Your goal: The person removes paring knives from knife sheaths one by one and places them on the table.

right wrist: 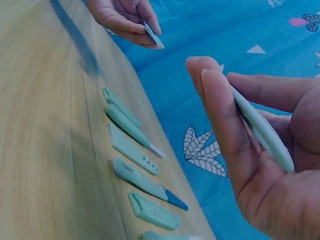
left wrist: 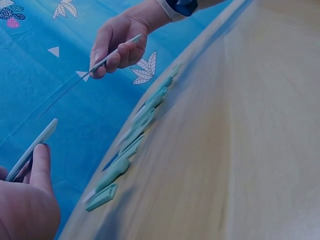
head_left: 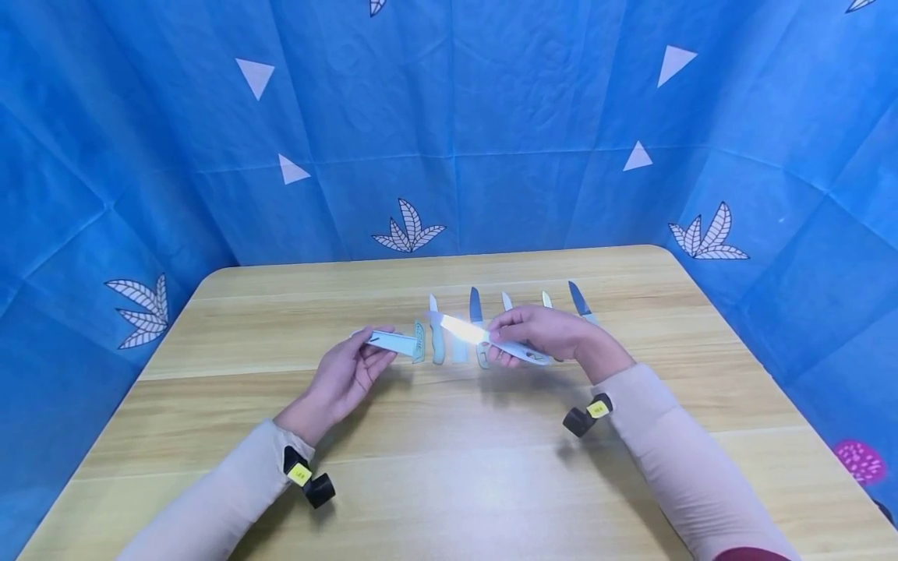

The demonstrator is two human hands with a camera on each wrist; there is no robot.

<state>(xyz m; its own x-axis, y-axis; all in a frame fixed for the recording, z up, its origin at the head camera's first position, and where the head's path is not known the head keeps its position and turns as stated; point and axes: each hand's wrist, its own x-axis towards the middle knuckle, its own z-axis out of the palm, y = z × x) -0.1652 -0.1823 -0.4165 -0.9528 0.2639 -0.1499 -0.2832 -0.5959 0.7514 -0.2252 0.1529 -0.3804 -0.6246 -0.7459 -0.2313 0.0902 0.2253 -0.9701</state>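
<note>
My left hand (head_left: 348,375) holds a pale green knife sheath (head_left: 393,343) between thumb and fingers, above the table. In my right hand (head_left: 543,331), thumb and fingers grip the pale green handle of a kitchen knife (head_left: 521,353). Its bright blade (head_left: 463,327) points left toward the sheath, with a gap between them. The right wrist view shows the knife handle (right wrist: 265,132) lying across the fingers, its blade hidden behind them. Seen from the left wrist, the blade (left wrist: 65,97) is thin and edge-on, apart from the sheath (left wrist: 35,149).
Below the hands, a row of pale green knives and sheaths lies on the wooden table (head_left: 477,483). A sheath (head_left: 418,343) forms its left end, beside a light-bladed knife (head_left: 437,343). A dark-bladed knife (head_left: 579,300) lies at the right. Blue cloth (head_left: 449,117) hangs behind.
</note>
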